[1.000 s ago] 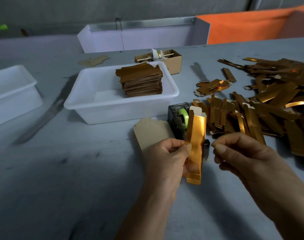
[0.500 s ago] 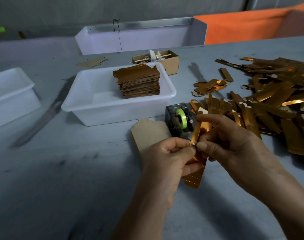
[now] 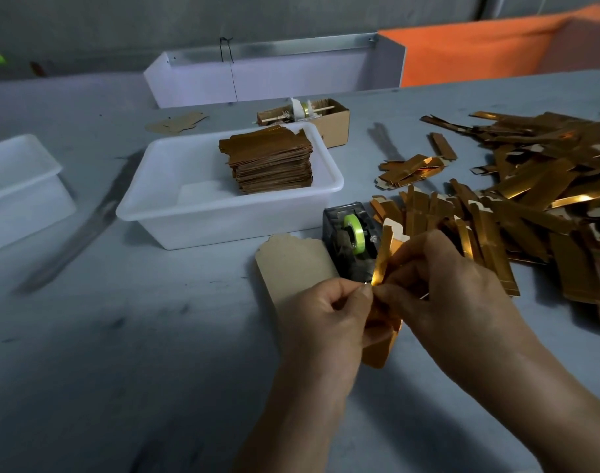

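A long gold foil box blank (image 3: 384,264) stands nearly upright between my hands, its lower end (image 3: 377,353) showing under them. My left hand (image 3: 329,322) pinches its left edge between thumb and forefinger. My right hand (image 3: 452,295) curls round its right side and pinches the same spot, fingertips meeting my left thumb. Just behind the blank sits a dark tape dispenser (image 3: 349,240) with a green roll. A flat brown card blank (image 3: 291,268) lies on the table left of the dispenser.
A white tub (image 3: 148,206) holds a stack of flat gold blanks (image 3: 271,162). A big loose heap of gold blanks (image 3: 530,199) covers the table's right side. Another white tub (image 3: 15,186) stands far left; a small cardboard box (image 3: 329,121) sits behind.
My right hand has come in from the right and now pinches the gold blank beside my left thumb. The blank has tilted and is more folded between both hands.
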The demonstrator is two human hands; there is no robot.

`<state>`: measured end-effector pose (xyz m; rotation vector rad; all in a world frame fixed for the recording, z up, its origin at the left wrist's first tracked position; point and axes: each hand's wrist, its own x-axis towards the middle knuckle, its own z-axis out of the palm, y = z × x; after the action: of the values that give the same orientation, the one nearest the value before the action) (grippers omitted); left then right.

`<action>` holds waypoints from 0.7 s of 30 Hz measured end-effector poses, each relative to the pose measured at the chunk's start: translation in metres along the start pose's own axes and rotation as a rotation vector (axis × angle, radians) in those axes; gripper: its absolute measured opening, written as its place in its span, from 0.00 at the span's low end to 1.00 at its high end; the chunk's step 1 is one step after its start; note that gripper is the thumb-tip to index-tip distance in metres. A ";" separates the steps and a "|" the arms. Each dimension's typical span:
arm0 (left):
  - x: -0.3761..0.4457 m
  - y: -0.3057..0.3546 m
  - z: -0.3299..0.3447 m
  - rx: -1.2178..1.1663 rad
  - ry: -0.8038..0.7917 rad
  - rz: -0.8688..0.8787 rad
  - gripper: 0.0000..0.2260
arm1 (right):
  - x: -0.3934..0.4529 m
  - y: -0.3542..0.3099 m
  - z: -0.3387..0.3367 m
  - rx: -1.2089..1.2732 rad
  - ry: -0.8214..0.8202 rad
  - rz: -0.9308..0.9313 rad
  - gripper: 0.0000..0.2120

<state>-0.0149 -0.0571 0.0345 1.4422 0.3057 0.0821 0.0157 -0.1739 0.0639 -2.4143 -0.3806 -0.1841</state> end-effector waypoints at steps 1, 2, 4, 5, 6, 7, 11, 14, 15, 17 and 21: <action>-0.001 -0.001 0.003 0.049 0.041 0.040 0.09 | 0.000 -0.002 0.000 -0.038 0.012 -0.008 0.14; -0.004 -0.003 0.006 0.113 0.085 0.095 0.10 | 0.000 -0.004 -0.001 -0.073 0.025 -0.011 0.15; -0.008 -0.005 0.012 0.254 0.175 0.251 0.09 | -0.001 -0.006 -0.003 -0.106 0.042 0.007 0.16; -0.010 -0.006 0.014 0.317 0.214 0.334 0.07 | 0.000 -0.006 -0.004 -0.109 0.041 0.023 0.17; -0.011 -0.007 0.016 0.357 0.249 0.400 0.07 | 0.000 -0.006 -0.005 -0.107 0.036 0.035 0.18; -0.012 -0.008 0.016 0.366 0.279 0.445 0.06 | 0.001 -0.007 -0.006 -0.102 0.027 0.047 0.19; -0.010 -0.006 0.010 0.284 0.283 0.439 0.08 | 0.001 -0.001 -0.007 -0.134 0.018 0.039 0.25; -0.007 -0.002 0.008 0.183 0.233 0.312 0.07 | 0.000 0.007 -0.003 0.050 -0.040 0.060 0.18; -0.006 -0.001 0.007 0.148 0.217 0.263 0.07 | -0.002 0.008 -0.002 0.229 -0.078 0.106 0.18; -0.005 0.001 0.005 0.092 0.167 0.186 0.06 | -0.002 0.009 0.001 0.508 -0.144 0.192 0.21; -0.004 0.007 -0.002 0.052 0.053 0.110 0.06 | 0.002 0.010 0.009 0.664 -0.143 0.248 0.08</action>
<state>-0.0185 -0.0547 0.0422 1.5099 0.2728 0.2033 0.0207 -0.1750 0.0520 -1.7955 -0.1635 0.2014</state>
